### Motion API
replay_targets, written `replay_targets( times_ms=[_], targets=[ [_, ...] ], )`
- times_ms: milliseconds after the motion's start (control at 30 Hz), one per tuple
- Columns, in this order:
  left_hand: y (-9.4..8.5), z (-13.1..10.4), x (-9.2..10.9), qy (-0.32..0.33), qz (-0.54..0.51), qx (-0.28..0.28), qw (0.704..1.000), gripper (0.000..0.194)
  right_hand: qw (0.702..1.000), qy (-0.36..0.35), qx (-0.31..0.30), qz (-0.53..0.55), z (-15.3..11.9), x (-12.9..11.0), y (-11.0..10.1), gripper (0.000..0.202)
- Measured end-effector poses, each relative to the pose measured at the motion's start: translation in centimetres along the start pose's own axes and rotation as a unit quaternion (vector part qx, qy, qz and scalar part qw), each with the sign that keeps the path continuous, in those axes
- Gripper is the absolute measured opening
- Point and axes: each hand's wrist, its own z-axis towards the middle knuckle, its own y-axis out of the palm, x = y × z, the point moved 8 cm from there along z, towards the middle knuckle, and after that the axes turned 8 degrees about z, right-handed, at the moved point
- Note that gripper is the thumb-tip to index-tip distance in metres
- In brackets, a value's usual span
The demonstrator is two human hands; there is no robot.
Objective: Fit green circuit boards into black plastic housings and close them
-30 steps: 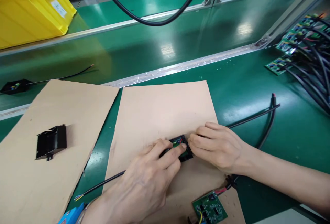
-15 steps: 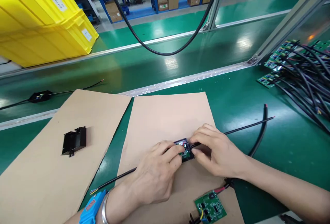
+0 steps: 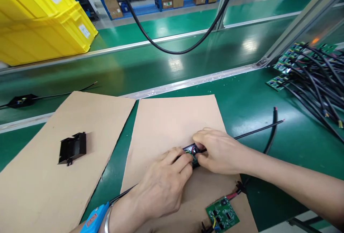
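Observation:
A small black plastic case with a circuit board (image 3: 191, 150) inside lies on the right cardboard sheet (image 3: 177, 118), partly covered by my fingers. My left hand (image 3: 169, 179) is closed over its left part, fingertips pressing at the board. My right hand (image 3: 217, 150) grips its right end with thumb and fingers, where a black cable (image 3: 258, 131) runs out to the right. Another cable (image 3: 126, 192) leads out under my left wrist. Nearer me lies a loose green circuit board (image 3: 222, 214) with red and yellow wires.
An empty black case half (image 3: 72, 149) rests on the left cardboard sheet (image 3: 40, 168). Many boards with black cables (image 3: 317, 79) are heaped at right. Farther left, a cabled black unit (image 3: 23, 100) lies on the green conveyor beside yellow crates (image 3: 45, 25). A black cable (image 3: 172, 51) hangs ahead.
My right hand has shifted slightly left and up, its fingers now covering more of the case's right end. My left hand stays on the case. The view has shifted slightly.

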Motion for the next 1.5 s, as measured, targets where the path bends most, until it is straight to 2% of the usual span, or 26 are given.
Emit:
replay_targets(
  times_ms=[133, 267, 467, 633, 900, 1033, 1167, 1267, 1400, 1500],
  targets=[
    [-0.4, -0.1, -0.3, -0.017, 0.006, 0.034, 0.999, 0.039, 0.993, -0.050, -0.017, 0.101, -1.8, 0.6, -0.3, 0.011],
    [-0.3, 0.3, -0.7, -0.042, 0.004, 0.034, 0.999, 0.057, 0.990, -0.078, 0.009, 0.115, -2.6, 1.1, -0.2, 0.016],
    [0.4, 0.7, 0.0, -0.021, 0.074, 0.013, 0.997, 0.050, 0.990, -0.079, 0.035, 0.108, -2.4, 1.1, 0.1, 0.011],
    [0.6, 0.9, 0.4, 0.003, 0.131, 0.001, 0.991, 0.044, 0.993, -0.077, 0.025, 0.090, -1.6, 0.9, 0.0, 0.019],
    [-0.4, 0.1, 0.6, -0.015, 0.115, 0.076, 0.990, 0.048, 0.987, -0.087, 0.017, 0.132, -1.9, 1.6, 0.0, 0.021],
    [0.5, 0.0, 1.1, -0.022, 0.156, 0.043, 0.986, 0.050, 0.986, -0.103, 0.030, 0.126, -2.4, 1.9, -0.2, 0.009],
    [1.0, 0.0, 1.6, -0.014, 0.188, 0.031, 0.982, 0.049, 0.987, -0.110, 0.049, 0.106, -2.2, 1.7, -0.2, 0.011],
    [0.9, 0.1, 1.3, -0.025, 0.171, 0.020, 0.985, 0.050, 0.987, -0.107, 0.049, 0.109, -1.9, 1.7, -0.1, 0.011],
    [-0.1, 0.0, 0.3, -0.036, 0.084, 0.018, 0.996, 0.053, 0.987, -0.109, 0.031, 0.116, -2.1, 2.0, 0.0, 0.008],
    [-2.3, -0.3, -1.0, -0.074, 0.041, 0.077, 0.993, 0.053, 0.988, -0.113, 0.024, 0.100, -2.6, 2.3, -0.3, 0.012]
  ],
)
